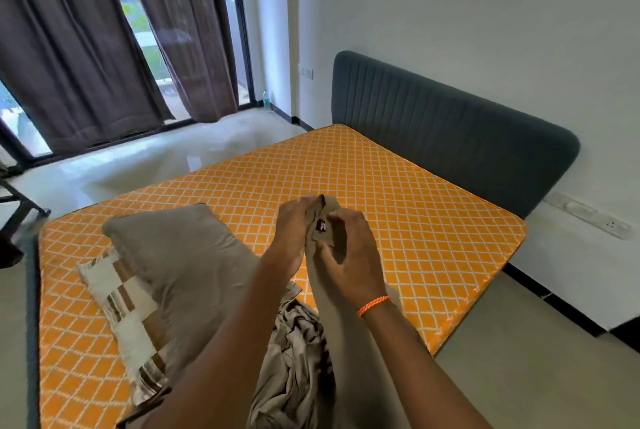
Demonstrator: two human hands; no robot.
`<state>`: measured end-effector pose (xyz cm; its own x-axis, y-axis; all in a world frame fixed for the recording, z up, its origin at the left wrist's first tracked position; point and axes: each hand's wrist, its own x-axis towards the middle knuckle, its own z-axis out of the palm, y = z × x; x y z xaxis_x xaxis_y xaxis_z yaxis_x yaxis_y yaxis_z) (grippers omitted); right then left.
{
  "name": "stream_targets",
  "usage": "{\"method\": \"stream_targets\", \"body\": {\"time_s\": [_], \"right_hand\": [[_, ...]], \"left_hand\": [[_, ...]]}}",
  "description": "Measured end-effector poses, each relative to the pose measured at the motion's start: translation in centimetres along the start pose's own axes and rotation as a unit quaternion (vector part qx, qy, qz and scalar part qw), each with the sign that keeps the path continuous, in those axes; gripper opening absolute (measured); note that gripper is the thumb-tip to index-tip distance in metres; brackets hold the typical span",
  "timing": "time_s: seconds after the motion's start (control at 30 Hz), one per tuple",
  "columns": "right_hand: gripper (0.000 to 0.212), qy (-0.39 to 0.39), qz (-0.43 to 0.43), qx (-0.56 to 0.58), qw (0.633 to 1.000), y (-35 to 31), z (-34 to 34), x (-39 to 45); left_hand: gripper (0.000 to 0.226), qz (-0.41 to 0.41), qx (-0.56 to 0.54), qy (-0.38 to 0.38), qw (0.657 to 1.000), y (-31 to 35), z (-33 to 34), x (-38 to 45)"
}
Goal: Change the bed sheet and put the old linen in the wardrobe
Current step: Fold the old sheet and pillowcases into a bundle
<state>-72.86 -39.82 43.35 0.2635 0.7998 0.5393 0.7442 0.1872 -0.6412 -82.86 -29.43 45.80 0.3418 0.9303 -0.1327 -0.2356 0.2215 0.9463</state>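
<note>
A bare orange mattress (398, 193) with a white diamond pattern fills the middle of the view. Above it my left hand (294, 231) and my right hand (349, 255) both grip the top edge of a taupe sheet (325, 290), close together. The sheet hangs down between my forearms to a crumpled heap (294, 369) at the near edge of the mattress. A small dark tag shows on the cloth between my hands. A taupe pillow (187, 266) lies to the left on the mattress, partly over a brown-and-white checked pillow (121, 300).
A dark grey padded headboard (450, 123) stands against the white wall on the right. Brown curtains (69, 47) hang over tall glass doors at the back left. Pale floor runs around the bed. A dark stand (17, 207) sits at the left edge.
</note>
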Motion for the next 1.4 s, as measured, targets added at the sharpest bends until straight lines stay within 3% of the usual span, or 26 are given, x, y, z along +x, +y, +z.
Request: {"method": "stream_targets", "body": {"time_s": [0.13, 0.27, 0.47, 0.63, 0.8, 0.93, 1.17, 1.4], "right_hand": [[0.042, 0.014, -0.012, -0.039, 0.999, 0.8, 0.6, -0.8], [0.044, -0.029, -0.006, -0.018, 0.999, 1.6, 1.5, -1.8], [0.015, 0.059, 0.033, -0.031, 0.997, 2.1, 2.5, -1.8], [0.016, 0.094, 0.106, 0.042, 0.989, 1.6, 2.4, -0.6], [0.020, 0.024, 0.133, 0.071, 0.988, 2.9, 4.6, -1.9], [0.021, -0.041, 0.159, 0.031, 0.986, 4.9, 7.4, -4.7], [0.029, -0.167, 0.209, -0.037, 0.963, 7.5, 13.0, -10.7], [0.022, -0.256, 0.268, -0.038, 0.928, 8.6, 17.3, -17.9]], "left_hand": [[0.038, -0.007, 0.000, -0.011, 1.000, -0.9, -0.4, -0.3], [0.046, -0.006, 0.011, -0.021, 1.000, -1.9, -1.2, -0.1], [0.044, 0.013, 0.067, -0.017, 0.998, -3.0, -2.1, 0.4], [0.041, 0.046, 0.187, 0.028, 0.981, -4.8, -3.9, 1.3], [0.038, 0.008, 0.213, 0.039, 0.976, -9.8, -7.4, 0.8], [0.034, -0.085, 0.161, 0.116, 0.976, -14.4, -10.5, -1.4], [0.038, -0.248, 0.104, 0.246, 0.931, -22.7, -16.5, -7.6], [0.029, -0.318, 0.092, 0.298, 0.895, -32.0, -22.0, -15.7]]}}
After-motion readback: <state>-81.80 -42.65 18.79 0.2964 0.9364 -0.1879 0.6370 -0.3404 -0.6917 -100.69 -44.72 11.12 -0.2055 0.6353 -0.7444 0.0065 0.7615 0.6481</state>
